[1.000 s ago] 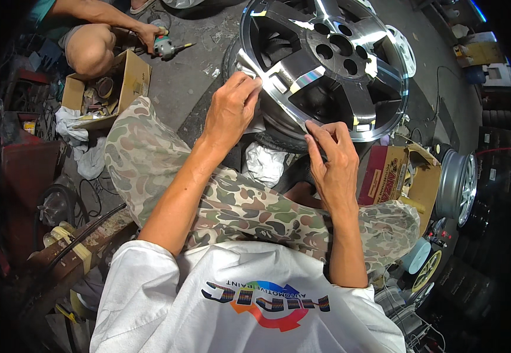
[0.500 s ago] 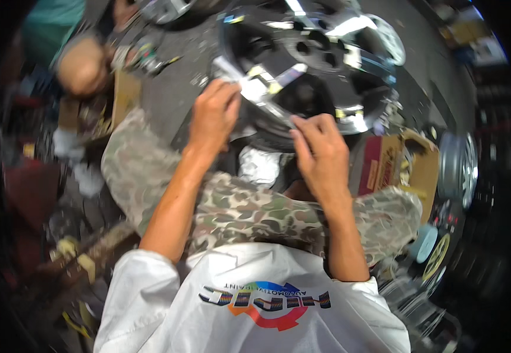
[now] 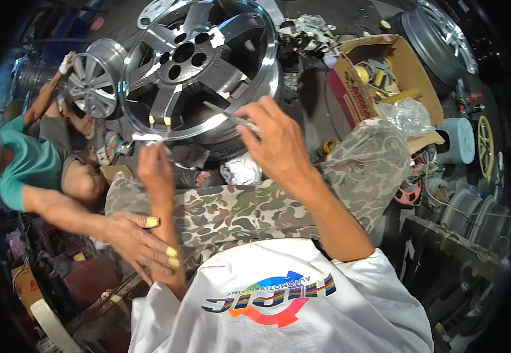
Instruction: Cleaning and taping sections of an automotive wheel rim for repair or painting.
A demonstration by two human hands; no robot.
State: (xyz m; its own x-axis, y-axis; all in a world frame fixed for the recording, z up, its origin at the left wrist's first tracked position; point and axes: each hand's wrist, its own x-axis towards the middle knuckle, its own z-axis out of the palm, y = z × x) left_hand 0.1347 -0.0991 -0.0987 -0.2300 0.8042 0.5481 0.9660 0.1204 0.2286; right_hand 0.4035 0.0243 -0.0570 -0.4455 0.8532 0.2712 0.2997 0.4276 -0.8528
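A large alloy wheel rim [image 3: 205, 82] with dark spokes and a shiny lip lies in front of me, small yellowish tape bits on its spokes. My right hand [image 3: 279, 135] is closed on a thin pointed blade-like tool [image 3: 219, 110], its tip over the near lip. My left hand [image 3: 154, 167], slightly blurred, pinches a crumpled white strip [image 3: 146, 137] beside the rim's near left edge. Another person's hand [image 3: 140, 241], with yellow tape around some fingers, reaches across my left forearm.
The person in a teal shirt [image 3: 37, 162] crouches at my left near a silver wheel [image 3: 93, 79]. At right stand a cardboard box [image 3: 417, 65] of tape rolls and scraps, another wheel [image 3: 429, 44] and a light-blue container [image 3: 455, 141]. White crumpled material [image 3: 241, 170] lies below the rim.
My view has swung, so the rim now appears farther left. My left hand has moved away from the lip with the white strip. The other person's hand has come over my left forearm.
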